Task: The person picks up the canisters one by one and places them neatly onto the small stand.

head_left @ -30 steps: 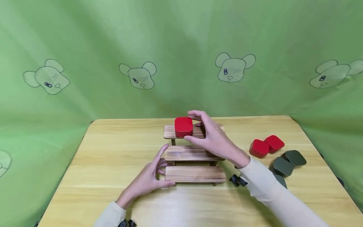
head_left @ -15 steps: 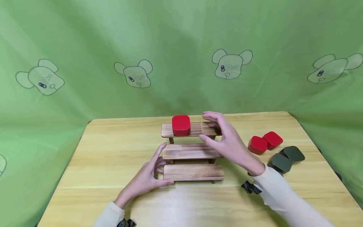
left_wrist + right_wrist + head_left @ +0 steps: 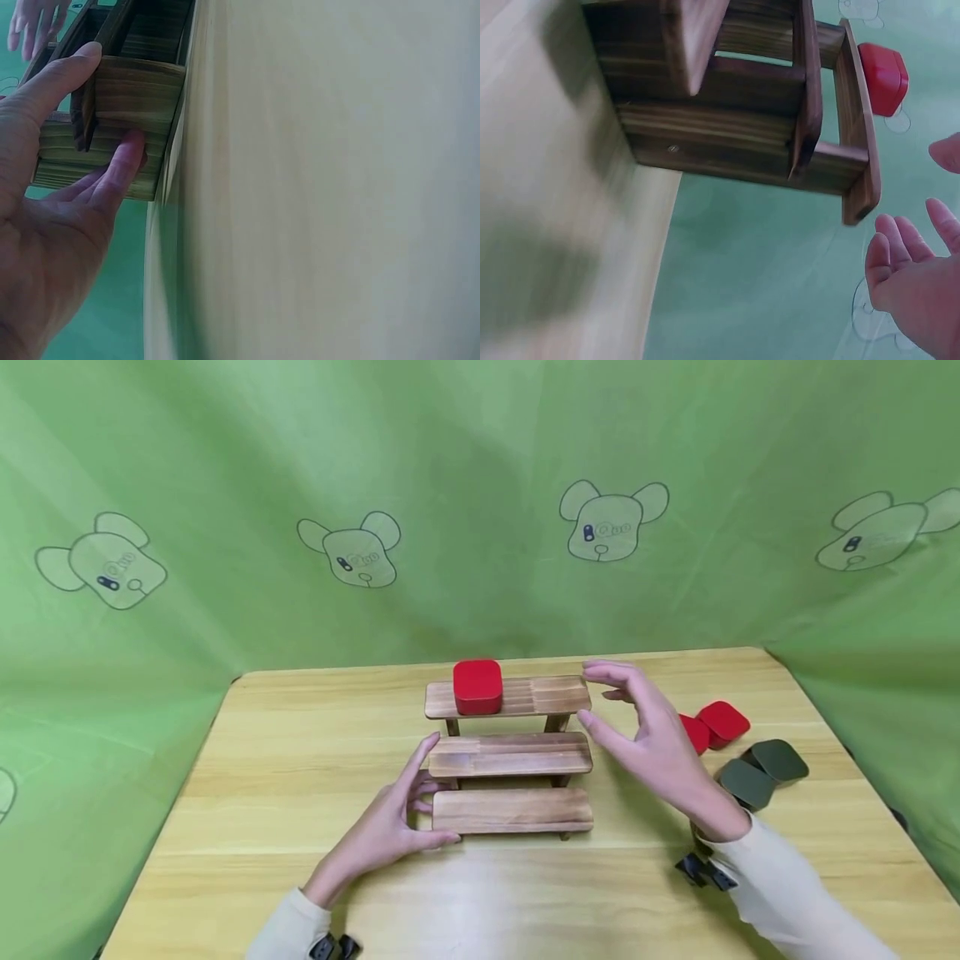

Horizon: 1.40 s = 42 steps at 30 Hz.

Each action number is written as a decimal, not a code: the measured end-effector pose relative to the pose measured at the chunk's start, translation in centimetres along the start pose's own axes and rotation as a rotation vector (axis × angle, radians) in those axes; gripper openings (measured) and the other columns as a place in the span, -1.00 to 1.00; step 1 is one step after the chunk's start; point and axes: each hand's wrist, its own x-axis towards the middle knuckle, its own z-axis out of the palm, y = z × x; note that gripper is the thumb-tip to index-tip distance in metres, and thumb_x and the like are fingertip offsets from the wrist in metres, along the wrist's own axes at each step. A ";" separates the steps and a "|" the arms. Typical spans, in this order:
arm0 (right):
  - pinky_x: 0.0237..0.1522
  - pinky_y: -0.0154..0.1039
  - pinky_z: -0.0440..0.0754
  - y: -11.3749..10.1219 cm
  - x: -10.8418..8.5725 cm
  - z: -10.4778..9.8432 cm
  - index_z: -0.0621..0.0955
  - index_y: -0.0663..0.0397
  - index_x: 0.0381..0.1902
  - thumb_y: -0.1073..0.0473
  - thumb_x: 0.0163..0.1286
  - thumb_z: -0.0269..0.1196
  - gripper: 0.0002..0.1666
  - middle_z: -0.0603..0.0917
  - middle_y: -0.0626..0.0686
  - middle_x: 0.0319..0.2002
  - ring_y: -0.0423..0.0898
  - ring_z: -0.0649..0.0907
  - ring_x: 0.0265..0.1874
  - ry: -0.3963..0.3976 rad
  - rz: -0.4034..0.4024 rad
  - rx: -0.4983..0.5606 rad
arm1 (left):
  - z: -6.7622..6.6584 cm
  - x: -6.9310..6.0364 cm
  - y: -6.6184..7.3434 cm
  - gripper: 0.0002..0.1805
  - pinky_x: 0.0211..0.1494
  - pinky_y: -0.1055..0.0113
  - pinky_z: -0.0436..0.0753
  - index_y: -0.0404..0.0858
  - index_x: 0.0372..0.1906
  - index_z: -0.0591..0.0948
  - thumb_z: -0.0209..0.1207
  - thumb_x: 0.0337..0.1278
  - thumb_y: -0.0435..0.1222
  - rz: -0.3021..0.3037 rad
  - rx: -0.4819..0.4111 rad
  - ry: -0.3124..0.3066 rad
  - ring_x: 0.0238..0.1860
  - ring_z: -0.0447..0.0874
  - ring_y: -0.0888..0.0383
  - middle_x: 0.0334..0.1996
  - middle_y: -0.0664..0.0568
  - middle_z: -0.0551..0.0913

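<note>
My bare left hand and bare right hand poke out of an off-white fabric left sleeve and a slightly wrinkly off-white fabric right sleeve. Little chunky black gadget by the left cuff, matching black gadget by the right.

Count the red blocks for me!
3: one red block on the top shelf, another on the table, and a third beside it, partly behind the right hand. More may be hidden.

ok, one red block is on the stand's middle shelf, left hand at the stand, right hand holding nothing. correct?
Wrong shelf: the red block sits on the top shelf of the stand, as the head view shows. Rest is right: left hand at the stand, right hand holding nothing.
</note>
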 end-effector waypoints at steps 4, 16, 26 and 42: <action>0.32 -0.38 0.52 0.5 -0.8 -0.8 0.55 0.22 0.41 0.52 0.41 0.42 -0.35 0.62 0.01 0.37 -0.17 0.57 0.31 0.027 0.006 0.007 | -0.1 0.1 -0.1 0.53 0.24 0.17 0.77 0.36 0.80 -0.16 0.72 -0.04 -0.26 0.010 -0.010 -0.001 0.34 0.67 -0.10 0.46 -0.35 0.51; 0.27 -0.47 0.53 2.4 -3.3 -3.2 0.55 0.16 0.43 0.40 0.53 0.37 -0.44 0.63 0.02 0.33 -0.17 0.61 0.27 0.076 0.163 -0.018 | 0.1 0.4 -0.1 0.54 0.25 0.17 0.76 0.35 0.80 -0.16 0.73 -0.05 -0.27 0.021 -0.017 -0.001 0.35 0.66 -0.10 0.49 -0.36 0.47; 0.20 -0.57 0.54 4.1 -4.7 -4.4 0.55 0.04 0.44 0.22 0.58 0.40 -0.46 0.61 -0.06 0.33 -0.26 0.59 0.19 0.061 0.294 -0.086 | -0.1 0.0 -0.3 0.49 0.22 0.15 0.78 0.35 0.80 -0.14 0.72 0.01 -0.21 0.019 -0.021 -0.002 0.32 0.69 -0.07 0.41 -0.29 0.57; -0.15 -0.57 0.52 7.6 -6.9 -7.5 0.52 0.11 0.49 0.07 0.53 0.48 -0.31 0.68 0.30 0.20 -0.11 0.61 -0.04 0.017 0.365 -0.276 | 0.0 0.0 -0.2 0.55 0.26 0.16 0.76 0.35 0.80 -0.16 0.73 -0.06 -0.27 0.010 -0.020 0.003 0.34 0.66 -0.12 0.40 -0.34 0.56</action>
